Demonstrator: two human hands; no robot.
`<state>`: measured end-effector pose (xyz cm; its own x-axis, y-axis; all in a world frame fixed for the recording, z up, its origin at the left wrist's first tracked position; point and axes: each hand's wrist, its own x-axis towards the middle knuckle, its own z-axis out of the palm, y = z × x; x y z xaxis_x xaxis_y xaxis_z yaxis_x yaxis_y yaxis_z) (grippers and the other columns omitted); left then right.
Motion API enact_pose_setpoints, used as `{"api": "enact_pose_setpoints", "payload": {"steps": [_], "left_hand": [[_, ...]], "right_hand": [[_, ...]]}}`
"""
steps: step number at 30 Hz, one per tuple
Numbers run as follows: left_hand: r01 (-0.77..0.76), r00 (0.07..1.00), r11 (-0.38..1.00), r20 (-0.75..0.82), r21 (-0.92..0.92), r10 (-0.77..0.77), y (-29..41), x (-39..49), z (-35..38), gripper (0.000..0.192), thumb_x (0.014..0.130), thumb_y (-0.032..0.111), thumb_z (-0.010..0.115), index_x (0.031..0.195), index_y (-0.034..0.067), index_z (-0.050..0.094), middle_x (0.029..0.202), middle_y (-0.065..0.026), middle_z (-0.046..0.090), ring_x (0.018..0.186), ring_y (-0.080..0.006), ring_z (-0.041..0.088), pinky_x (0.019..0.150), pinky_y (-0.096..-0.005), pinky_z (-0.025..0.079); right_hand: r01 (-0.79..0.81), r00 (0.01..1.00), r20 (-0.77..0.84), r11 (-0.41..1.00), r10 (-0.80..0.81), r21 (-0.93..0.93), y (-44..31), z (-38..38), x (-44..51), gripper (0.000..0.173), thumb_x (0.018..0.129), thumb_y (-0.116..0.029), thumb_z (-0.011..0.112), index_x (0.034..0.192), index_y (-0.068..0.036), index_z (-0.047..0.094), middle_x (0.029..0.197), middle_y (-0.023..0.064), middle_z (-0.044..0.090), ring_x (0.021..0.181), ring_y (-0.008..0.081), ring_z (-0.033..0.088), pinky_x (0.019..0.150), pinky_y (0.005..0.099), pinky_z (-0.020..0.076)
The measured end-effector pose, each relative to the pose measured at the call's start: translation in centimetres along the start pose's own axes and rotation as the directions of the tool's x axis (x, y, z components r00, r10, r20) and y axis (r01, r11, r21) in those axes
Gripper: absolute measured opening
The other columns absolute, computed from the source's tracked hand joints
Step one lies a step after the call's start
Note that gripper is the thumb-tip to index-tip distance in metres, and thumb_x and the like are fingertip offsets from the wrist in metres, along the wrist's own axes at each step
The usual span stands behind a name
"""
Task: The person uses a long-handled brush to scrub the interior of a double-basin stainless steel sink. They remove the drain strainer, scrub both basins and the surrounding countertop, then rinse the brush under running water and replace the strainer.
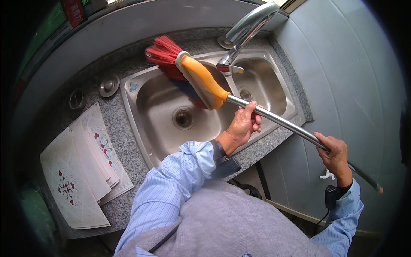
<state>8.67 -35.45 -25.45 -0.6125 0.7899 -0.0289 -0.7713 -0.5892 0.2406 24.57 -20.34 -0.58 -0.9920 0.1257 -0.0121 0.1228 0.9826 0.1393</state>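
Observation:
A broom (204, 77) with an orange plastic head and red and dark bristles is held slanting over a double-bowl stainless-steel sink (130, 106). My left hand (243, 122) grips its metal handle (282, 123) close to the head, above the sink's front rim. Farther along, my right hand (332, 152) is closed around the same handle, to the right of the counter. The handle's tip extends past that hand toward the lower right. The bristles spread above the larger left bowl and its back edge, hiding part of both. Some bristles look blurred.
A chrome faucet (247, 29) rises behind the sink, close to the broom head. On the granite counter (123, 144) lie a metal drain stopper (109, 85) and flower-patterned sheets (61, 173). A panelled wall (340, 80) stands at right, with a white tap (327, 174) low down.

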Motion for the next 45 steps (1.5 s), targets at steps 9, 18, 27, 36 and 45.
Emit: {"api": "enact_pose_setpoints", "payload": {"steps": [9, 18, 27, 36, 45], "left_hand": [[0.218, 0.831, 0.953, -0.551, 0.208, -0.07, 0.9, -1.2, -6.0, 0.027, 0.097, 0.036, 0.054, 0.085, 0.011, 0.054, 0.06, 0.0019, 0.047, 0.046, -0.0094, 0.038, 0.048, -0.029, 0.041], [0.095, 0.917, 0.937, -0.395, 0.337, 0.049, 2.0, -4.3, -3.9, 0.029, 0.097, 0.036, 0.054, 0.087, 0.009, 0.055, 0.061, 0.0017, 0.047, 0.047, -0.0094, 0.04, 0.047, -0.0274, 0.041], [0.33, 0.786, 0.934, -0.587, 0.134, -0.194, 1.4, -7.0, -5.7, 0.024, 0.097, 0.032, 0.053, 0.082, 0.015, 0.046, 0.06, 0.0025, 0.044, 0.049, -0.0097, 0.038, 0.05, -0.0296, 0.04], [0.304, 0.909, 0.952, -0.303, 0.009, -0.288, -0.2, -1.5, -3.0, 0.026, 0.099, 0.033, 0.05, 0.083, 0.013, 0.05, 0.058, 0.0034, 0.039, 0.047, -0.0088, 0.033, 0.052, -0.0271, 0.035], [0.259, 0.885, 0.922, -0.454, 0.288, -0.106, 2.7, -6.8, -2.8, 0.034, 0.096, 0.041, 0.057, 0.081, 0.013, 0.047, 0.059, 0.0031, 0.043, 0.045, -0.009, 0.037, 0.044, -0.0269, 0.038]], "right_hand": [[0.056, 0.998, 0.016, 0.993, -0.058, 0.1, -2.6, 11.2, -0.4, 0.048, 0.078, -0.012, 0.072, 0.123, -0.027, 0.063, 0.073, 0.005, 0.057, 0.063, 0.0287, 0.06, 0.056, 0.0396, 0.0478], [0.038, 0.999, 0.0, 0.963, -0.04, 0.267, -1.0, 11.5, -1.2, 0.046, 0.077, -0.009, 0.071, 0.121, -0.023, 0.065, 0.073, 0.0074, 0.06, 0.065, 0.0275, 0.061, 0.059, 0.038, 0.0491], [0.045, 0.98, 0.156, 0.906, -0.121, 0.42, -1.4, 13.1, -1.5, 0.048, 0.077, -0.01, 0.072, 0.122, -0.024, 0.064, 0.075, 0.0066, 0.063, 0.066, 0.0275, 0.061, 0.059, 0.0386, 0.0482], [-0.042, 0.994, 0.105, 0.982, 0.023, 0.182, -2.6, 5.7, -2.7, 0.047, 0.077, -0.008, 0.071, 0.121, -0.02, 0.065, 0.077, 0.011, 0.064, 0.068, 0.0311, 0.063, 0.061, 0.0401, 0.0494], [-0.136, 0.964, 0.266, 0.815, -0.023, 0.563, -3.2, 8.8, -3.2, 0.049, 0.078, -0.002, 0.069, 0.125, -0.01, 0.062, 0.083, 0.0159, 0.067, 0.068, 0.0249, 0.065, 0.064, 0.031, 0.0499]]}}
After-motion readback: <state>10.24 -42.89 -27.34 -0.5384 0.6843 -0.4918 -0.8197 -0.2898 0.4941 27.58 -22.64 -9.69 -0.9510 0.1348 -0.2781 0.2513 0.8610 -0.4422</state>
